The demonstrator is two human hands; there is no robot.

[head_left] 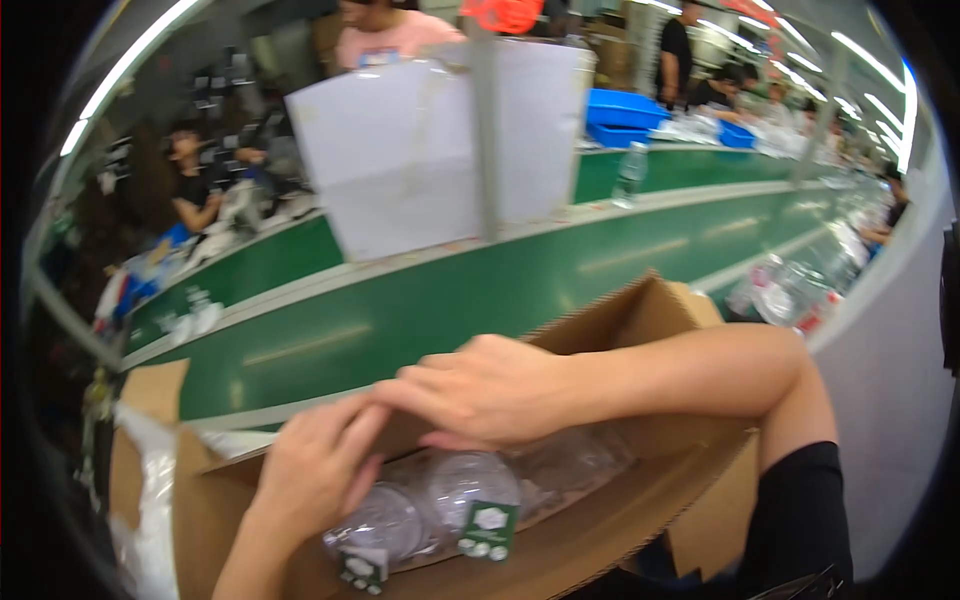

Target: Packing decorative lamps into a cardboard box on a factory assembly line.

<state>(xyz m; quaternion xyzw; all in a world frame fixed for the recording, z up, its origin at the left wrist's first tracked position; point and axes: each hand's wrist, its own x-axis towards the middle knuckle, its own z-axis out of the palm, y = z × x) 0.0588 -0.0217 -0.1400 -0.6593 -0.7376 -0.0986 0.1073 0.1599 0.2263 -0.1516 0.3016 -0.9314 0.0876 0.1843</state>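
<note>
My left hand [312, 462] and my right hand [490, 392] meet over the far side of an open cardboard box [590, 535]. Their fingertips touch or overlap, the fingers bent and drawn together. What they hold, if anything, is hidden behind the fingers. Below them in the box lie clear round plastic containers; one [385, 525] is under my left hand, another [470, 482] under my right. Each bears a green and white tag, the nearer tag [488, 530] facing up. More clear plastic [580, 462] lies in the right part of the box.
Beyond the box runs a green conveyor belt [450, 310]. White boards [400, 170] stand past it beside a metal post [486, 140]. A clear bottle [630, 175] and blue bins [625, 110] are farther off. Clear plastic items [790, 290] lie at right. Several people work around.
</note>
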